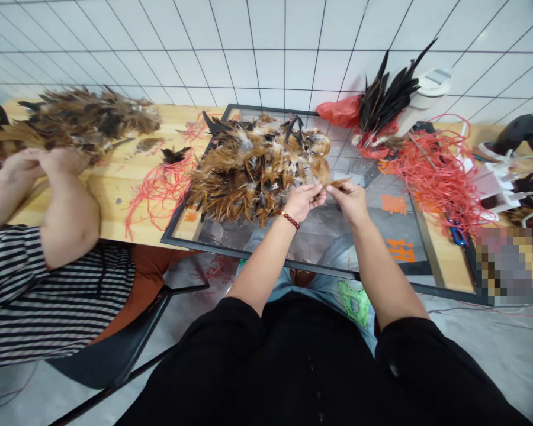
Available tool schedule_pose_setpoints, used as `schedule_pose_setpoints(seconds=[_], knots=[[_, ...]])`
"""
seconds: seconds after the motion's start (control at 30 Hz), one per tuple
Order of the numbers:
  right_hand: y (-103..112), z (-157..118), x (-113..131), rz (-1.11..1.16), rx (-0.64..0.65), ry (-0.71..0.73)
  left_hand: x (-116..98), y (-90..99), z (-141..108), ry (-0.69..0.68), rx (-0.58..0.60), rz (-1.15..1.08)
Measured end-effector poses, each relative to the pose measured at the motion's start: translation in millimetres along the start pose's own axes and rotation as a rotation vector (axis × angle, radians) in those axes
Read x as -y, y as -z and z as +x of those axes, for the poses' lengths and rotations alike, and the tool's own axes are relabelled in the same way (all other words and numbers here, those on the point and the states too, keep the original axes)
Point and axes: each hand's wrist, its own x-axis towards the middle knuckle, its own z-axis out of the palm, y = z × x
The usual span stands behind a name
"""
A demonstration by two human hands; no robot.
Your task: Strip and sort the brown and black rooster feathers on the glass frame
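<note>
Brown feathers [340, 181] are pinched between the fingertips of both my hands, just right of a large pile of brown feathers [257, 165] on a framed glass panel [337, 236]. My left hand [305, 201], with a dark red bead bracelet [289, 220] at the wrist, holds them from the left with its fingers curled. From the right, my right hand [352, 201] grips the same feathers between thumb and fingers. The two hands nearly touch, and their fingertips partly hide the quills.
A co-worker's hands [48, 160] are at another feather pile [93, 118] on the left. Red strings [160, 183] lie between us; a red string heap [444, 171], black feathers [386, 94], a white container [426, 97] and blue-handled scissors [458, 234] are at right.
</note>
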Motion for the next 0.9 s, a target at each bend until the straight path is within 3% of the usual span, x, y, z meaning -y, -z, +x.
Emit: schedule_pose_setpoints(seconds=[0.13,0.67,0.9], knots=[[0.0,1.1,-3.4,0.011,-0.072,-0.021,-0.1,0.2,0.1,0.002,0.007,0.01],[-1.1,0.9,-3.5,0.038,-0.095,-0.125,8.5,-6.6,1.2,-0.047,-0.013,0.215],[-4.3,-0.7,3.7,0.007,-0.065,-0.06,6.0,-6.1,-0.9,-0.019,0.015,0.232]])
